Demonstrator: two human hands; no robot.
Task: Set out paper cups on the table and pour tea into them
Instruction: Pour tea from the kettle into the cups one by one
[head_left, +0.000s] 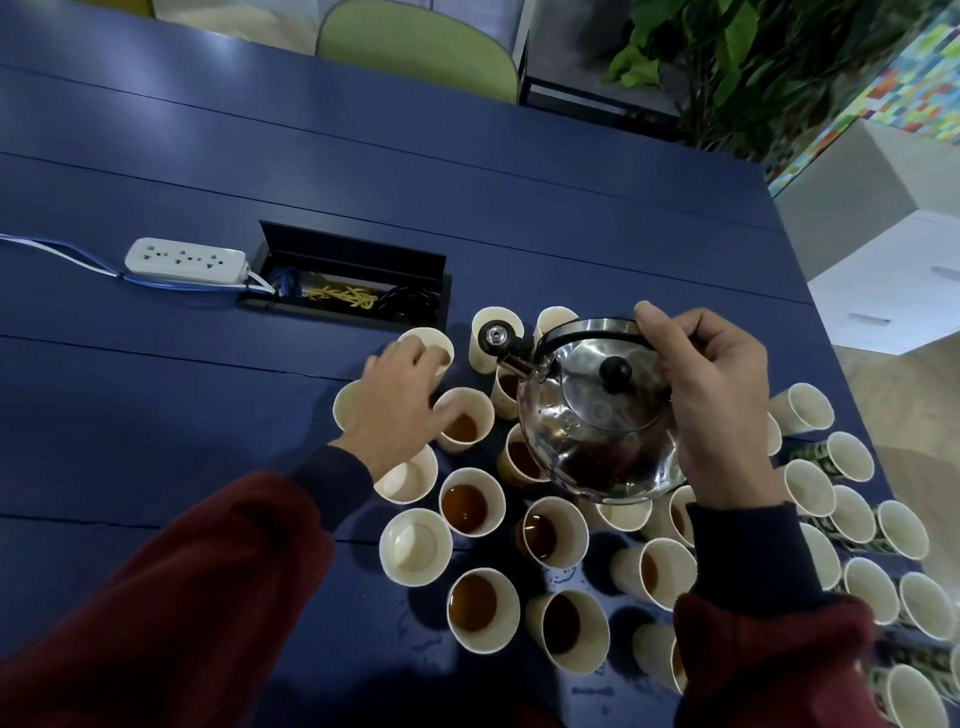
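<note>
Several paper cups stand clustered on the blue table (208, 171). Some hold brown tea, like the cup (471, 501) in the middle; others are empty, like the cup (415, 546) at the left. My right hand (711, 410) grips the black handle of a steel kettle (597, 415), held above the cups with its spout pointing left and away. My left hand (400, 405) reaches over the cups on the left, fingers spread, fingertips at the rim of a tea-filled cup (464, 420). Whether it grips any cup is unclear.
A white power strip (186, 260) with blue cables lies at the left. Beside it, an open cable box (353, 280) is sunk into the table. More empty cups (857, 514) crowd the table's right edge. A green chair (415, 47) and a plant (737, 57) stand beyond.
</note>
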